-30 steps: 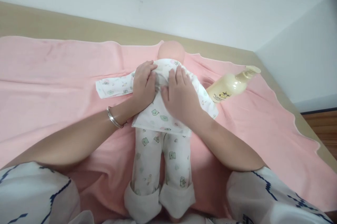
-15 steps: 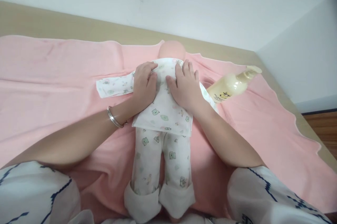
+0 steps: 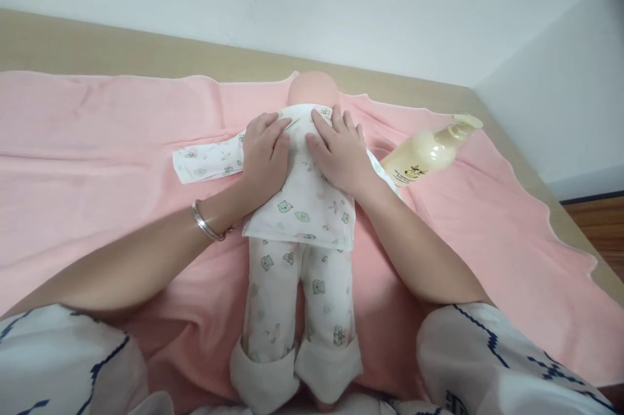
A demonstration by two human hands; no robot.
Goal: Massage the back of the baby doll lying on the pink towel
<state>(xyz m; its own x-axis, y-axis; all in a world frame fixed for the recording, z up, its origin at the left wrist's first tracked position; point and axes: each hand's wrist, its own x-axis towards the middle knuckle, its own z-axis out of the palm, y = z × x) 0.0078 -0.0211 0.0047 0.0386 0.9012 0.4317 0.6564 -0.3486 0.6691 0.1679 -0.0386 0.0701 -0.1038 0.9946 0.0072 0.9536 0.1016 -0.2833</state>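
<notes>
A baby doll lies face down in the middle, dressed in a white printed top and matching trousers with turned-up cuffs. Flat on the left side of its upper back rests my left hand, fingers stretched out, with a silver bangle on the wrist. My right hand lies on the right side of the upper back, fingers spread. Neither hand grips anything. One sleeve reaches out to the left; the other is mostly hidden behind my right hand and forearm.
A pink blanket is spread under the doll on a pale wooden surface. A yellowish pump bottle lies tilted on the right, close to the doll's right-hand sleeve. A white wall stands behind.
My right hand's fingers have shifted slightly inward across the top, towards the middle of the back. My left hand stays in nearly the same place. The whole view has moved a little.
</notes>
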